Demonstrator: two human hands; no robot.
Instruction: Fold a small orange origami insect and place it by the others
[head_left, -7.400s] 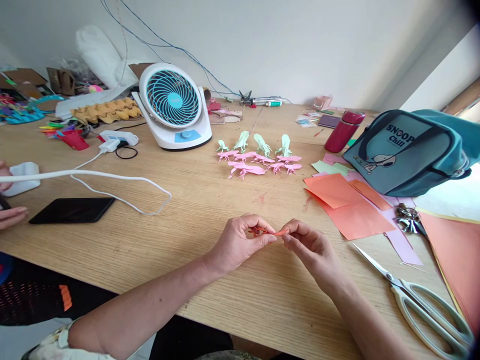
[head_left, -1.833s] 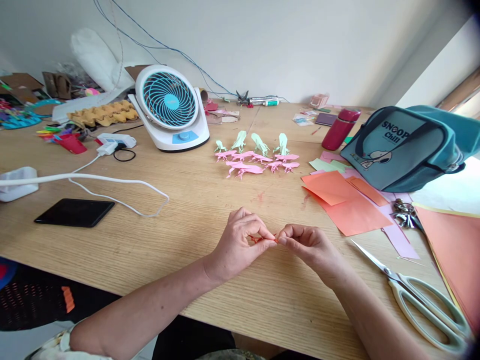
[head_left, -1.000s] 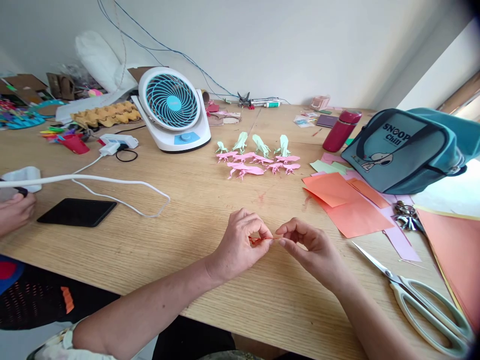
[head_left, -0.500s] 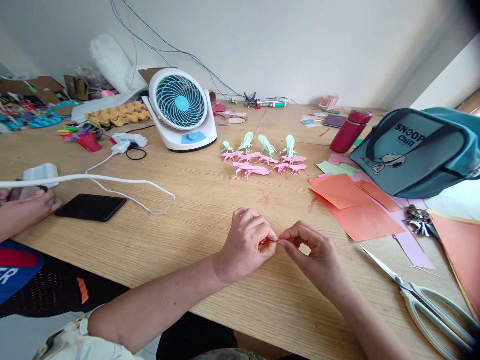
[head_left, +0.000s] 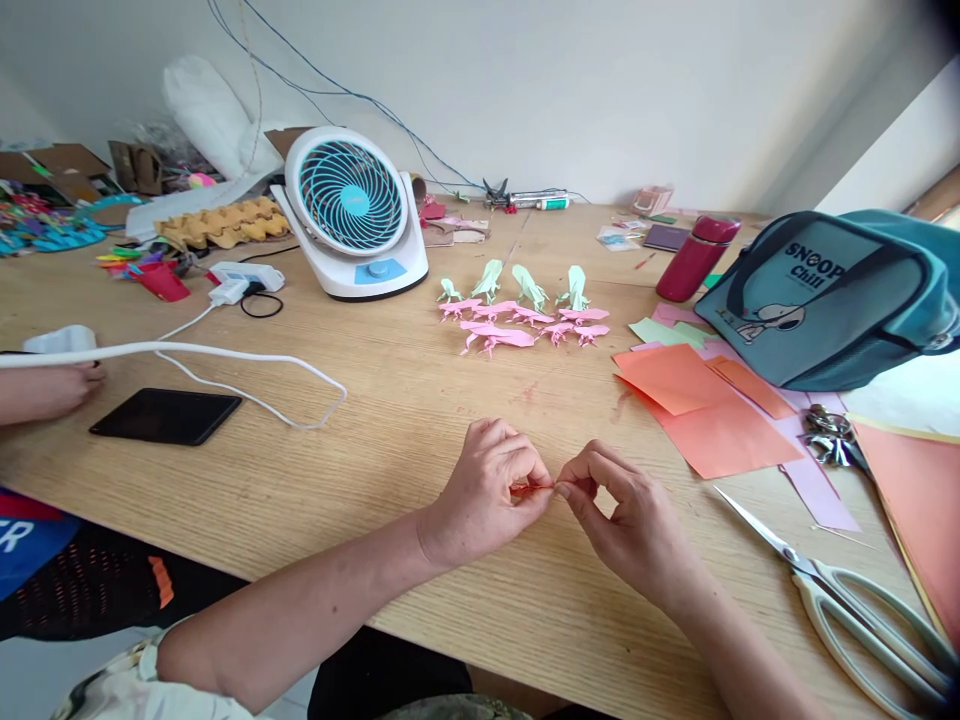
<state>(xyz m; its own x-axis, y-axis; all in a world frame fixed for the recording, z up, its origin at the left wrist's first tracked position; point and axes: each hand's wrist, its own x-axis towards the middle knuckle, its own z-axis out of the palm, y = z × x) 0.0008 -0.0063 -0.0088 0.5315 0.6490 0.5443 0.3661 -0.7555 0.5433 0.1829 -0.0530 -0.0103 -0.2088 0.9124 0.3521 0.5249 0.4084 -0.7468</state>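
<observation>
My left hand (head_left: 486, 492) and my right hand (head_left: 628, 510) meet just above the wooden table (head_left: 390, 440) near its front edge. Both pinch a small folded orange paper piece (head_left: 531, 488), mostly hidden between the fingertips. The left hand's fingers curl around it; the right hand's thumb and forefinger grip its right tip. Beyond the hands stand rows of folded paper figures, pink (head_left: 495, 338) in front and pale green (head_left: 528, 287) behind.
Orange paper sheets (head_left: 694, 410) lie to the right, with large scissors (head_left: 847, 610) near the front right edge. A teal bag (head_left: 821, 300), a red flask (head_left: 694, 258), a desk fan (head_left: 349, 215), a white cable (head_left: 225, 352) and a black phone (head_left: 166, 415) are around. Another person's hand (head_left: 45, 388) rests at far left.
My fingers have worked the orange piece into a tighter pinch, hands drawing closer together. The other person's hand at far left came into view and shifted near the white cable.
</observation>
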